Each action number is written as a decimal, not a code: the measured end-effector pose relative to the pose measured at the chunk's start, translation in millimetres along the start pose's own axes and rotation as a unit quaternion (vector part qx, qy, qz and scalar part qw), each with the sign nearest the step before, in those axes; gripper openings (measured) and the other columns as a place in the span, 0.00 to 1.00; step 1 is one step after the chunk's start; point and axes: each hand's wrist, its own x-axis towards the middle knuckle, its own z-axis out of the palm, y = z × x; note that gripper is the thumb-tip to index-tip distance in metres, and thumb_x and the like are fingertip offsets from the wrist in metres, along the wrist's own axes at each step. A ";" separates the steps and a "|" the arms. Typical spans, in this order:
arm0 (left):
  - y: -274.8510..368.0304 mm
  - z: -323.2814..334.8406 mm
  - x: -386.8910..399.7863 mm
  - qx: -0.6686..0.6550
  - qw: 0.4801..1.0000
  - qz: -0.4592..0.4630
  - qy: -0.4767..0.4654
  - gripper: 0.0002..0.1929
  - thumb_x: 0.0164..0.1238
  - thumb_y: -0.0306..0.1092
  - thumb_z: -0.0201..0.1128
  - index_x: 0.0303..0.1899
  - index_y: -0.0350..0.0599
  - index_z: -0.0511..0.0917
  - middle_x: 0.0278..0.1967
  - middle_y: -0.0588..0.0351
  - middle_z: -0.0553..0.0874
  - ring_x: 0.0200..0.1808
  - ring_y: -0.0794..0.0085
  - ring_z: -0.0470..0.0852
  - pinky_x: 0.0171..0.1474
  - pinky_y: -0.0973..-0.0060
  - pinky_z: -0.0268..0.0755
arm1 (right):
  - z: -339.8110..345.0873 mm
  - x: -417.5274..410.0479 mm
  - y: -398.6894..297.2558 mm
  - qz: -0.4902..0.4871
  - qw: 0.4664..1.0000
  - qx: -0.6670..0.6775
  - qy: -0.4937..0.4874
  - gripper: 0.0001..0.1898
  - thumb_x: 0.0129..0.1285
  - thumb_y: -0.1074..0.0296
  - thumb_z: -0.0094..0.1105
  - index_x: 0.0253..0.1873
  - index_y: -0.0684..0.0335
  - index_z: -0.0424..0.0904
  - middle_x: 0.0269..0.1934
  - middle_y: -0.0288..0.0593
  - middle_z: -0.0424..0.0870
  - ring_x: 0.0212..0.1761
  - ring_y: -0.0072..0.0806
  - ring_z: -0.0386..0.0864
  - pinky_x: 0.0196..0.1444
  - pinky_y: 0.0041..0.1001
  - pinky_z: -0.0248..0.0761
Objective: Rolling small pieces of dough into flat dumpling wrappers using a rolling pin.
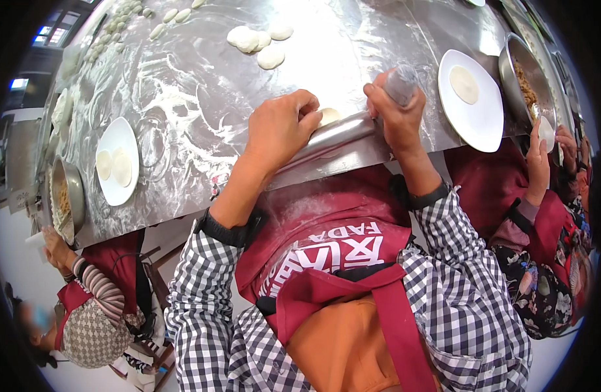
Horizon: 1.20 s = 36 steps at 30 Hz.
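Note:
At the table's near edge, my right hand [396, 115] grips the wrapped handle [402, 83] of a metal rolling pin [337, 134]. The pin's shiny barrel lies slantwise on the steel surface, running down and left below my other hand. With curled fingers, my left hand [281, 127] holds the left edge of a small dough round [330, 116]. That round lies just beyond the barrel, its left side partly hidden by my thumb and fingers. Farther across the table sits a group of several flattened dough pieces [271, 57].
A white plate [477, 125] with one dough wrapper stands to the right, beside a steel bowl of filling [526, 90]. Leftward are another plate [117, 193] with two wrappers and a second bowl [74, 196]. Co-workers' hands [538, 159] [58, 247] hold wrappers at both sides.

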 end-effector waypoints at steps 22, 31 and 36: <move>-4.2 -4.3 -1.8 -0.061 0.998 -0.015 -0.002 0.11 0.61 0.33 0.59 0.40 0.35 0.80 0.31 0.49 0.85 0.32 0.71 0.83 0.40 0.74 0.73 | 3.2 -0.7 2.3 -0.021 0.998 -0.050 0.025 0.07 0.52 0.76 0.64 0.31 0.64 0.73 0.19 0.31 0.74 0.18 0.16 0.71 0.23 0.20 0.65; -20.7 1.5 -5.5 -0.155 0.985 -0.036 -0.063 0.09 0.61 0.28 0.60 0.41 0.36 0.80 0.32 0.59 0.85 0.34 0.80 0.80 0.40 0.79 0.73 | -16.5 -51.9 -11.3 0.029 0.996 0.080 -0.010 0.07 0.52 0.77 0.65 0.31 0.64 0.73 0.20 0.32 0.75 0.19 0.15 0.71 0.22 0.19 0.64; -1.1 3.6 -2.6 -0.085 0.996 0.002 -0.041 0.10 0.61 0.30 0.58 0.41 0.36 0.80 0.32 0.51 0.86 0.33 0.72 0.83 0.40 0.75 0.73 | 3.2 3.3 6.9 -0.010 0.999 -0.036 0.017 0.08 0.52 0.74 0.66 0.30 0.63 0.73 0.20 0.31 0.75 0.19 0.15 0.71 0.22 0.20 0.64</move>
